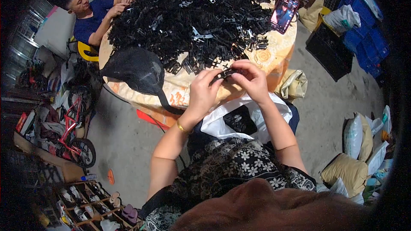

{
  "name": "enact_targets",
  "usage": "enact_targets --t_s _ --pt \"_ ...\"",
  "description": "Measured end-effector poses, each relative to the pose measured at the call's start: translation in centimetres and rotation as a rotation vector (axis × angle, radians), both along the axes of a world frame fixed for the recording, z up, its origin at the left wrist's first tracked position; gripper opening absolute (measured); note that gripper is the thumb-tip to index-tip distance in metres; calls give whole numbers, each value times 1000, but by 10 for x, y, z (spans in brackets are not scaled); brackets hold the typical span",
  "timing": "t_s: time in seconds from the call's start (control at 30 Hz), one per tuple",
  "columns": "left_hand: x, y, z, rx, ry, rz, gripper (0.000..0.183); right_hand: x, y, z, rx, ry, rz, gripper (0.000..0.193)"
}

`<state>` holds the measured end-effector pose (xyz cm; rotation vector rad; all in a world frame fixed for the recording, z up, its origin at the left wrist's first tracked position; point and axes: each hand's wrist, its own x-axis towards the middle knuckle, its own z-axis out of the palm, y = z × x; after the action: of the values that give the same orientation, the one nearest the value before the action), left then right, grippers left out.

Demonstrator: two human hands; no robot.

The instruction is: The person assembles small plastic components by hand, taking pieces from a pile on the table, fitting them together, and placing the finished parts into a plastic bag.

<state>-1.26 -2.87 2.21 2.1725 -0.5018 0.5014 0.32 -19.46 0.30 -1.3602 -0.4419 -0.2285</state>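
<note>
Black part [226, 73] was up at the near edge of the surface, pinched at both ends: left hand [202, 90] and right hand [252, 81] each had it between thumb and fingertips. Couldn't tell if it was one piece or two; fingers hid a lot. Looked like light, stiff plastic, probably a bit slick, thin bits likely snappable. Best hold, I'd say: fingertips on the solid ends, no hard bending.

Pile of black parts [188, 17] filled most of the table [274, 66], running almost to the near edge; pieces lay jumbled, so snagging looked likely. Black mesh thing [136, 70] sat at the near-left edge, its tail hanging close to the left wrist, the main obstruction that side. Phone [284, 13] by the right edge, out of the way. White bag [212, 124] lay open under the forearms. Co-worker [90, 21] sat at the left edge, hands at the pile.
</note>
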Motion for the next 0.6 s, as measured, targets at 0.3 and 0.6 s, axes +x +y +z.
enact_targets --t_s 0.3,0.6 --pt "-9 7 -6 -723 721 -315 32 -12 3 5 -480 -402 -172 16" --pt "-2 11 -12 -1002 909 -501 39 -14 3 4 -775 -800 -389 29"
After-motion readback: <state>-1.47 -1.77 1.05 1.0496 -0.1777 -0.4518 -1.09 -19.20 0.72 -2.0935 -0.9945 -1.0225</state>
